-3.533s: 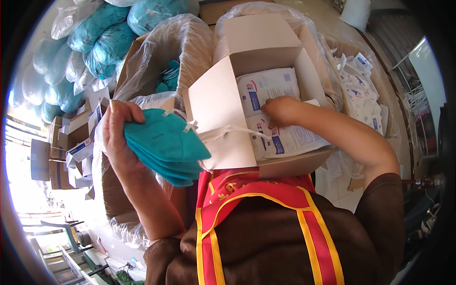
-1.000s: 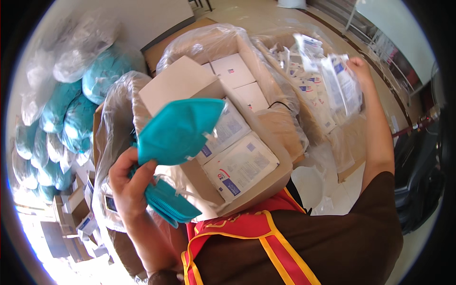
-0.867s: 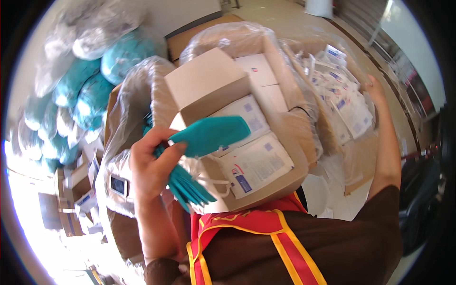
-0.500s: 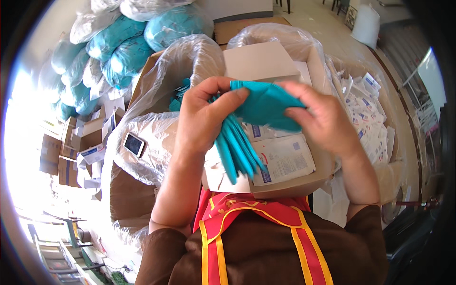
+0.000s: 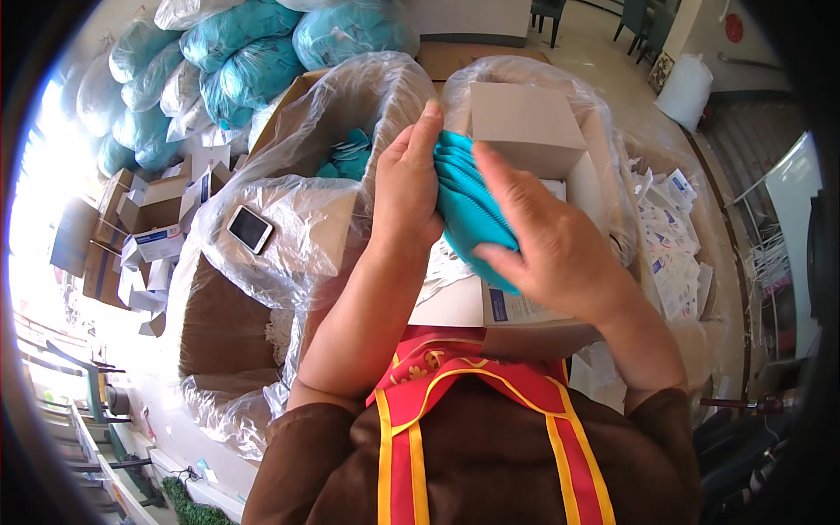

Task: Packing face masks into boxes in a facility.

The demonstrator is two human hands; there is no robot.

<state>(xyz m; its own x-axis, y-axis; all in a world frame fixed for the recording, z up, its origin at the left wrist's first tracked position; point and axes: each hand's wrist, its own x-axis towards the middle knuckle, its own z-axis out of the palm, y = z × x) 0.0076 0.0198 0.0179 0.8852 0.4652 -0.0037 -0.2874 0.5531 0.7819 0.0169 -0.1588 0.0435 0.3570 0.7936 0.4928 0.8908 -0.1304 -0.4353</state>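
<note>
A fanned stack of flat-folded teal pieces with ridged edges, which look like face masks (image 5: 471, 199), is held upright in front of me. My left hand (image 5: 404, 184) grips its left side, thumb pointing up. On the other side, my right hand (image 5: 560, 249) has its thumb at the lower edge and its index finger at the upper right edge, closed around the stack; these fingers are slightly blurred. Beneath the hands stands an open cardboard box (image 5: 534, 337) with printed white packets and white strands inside, partly hidden by the stack and my right hand.
Left of the box, a plastic-lined carton (image 5: 306, 114) holds more teal pieces. A phone (image 5: 250, 229) lies on plastic-covered cardboard. White packets (image 5: 669, 236) fill a carton at right. Stuffed teal bags (image 5: 254, 79) are piled far left above opened small boxes (image 5: 162, 210).
The single teal piece stretched between my hands is now together with the others in one upright stack. My left hand has turned thumb-up; my right hand has moved down and left against the stack.
</note>
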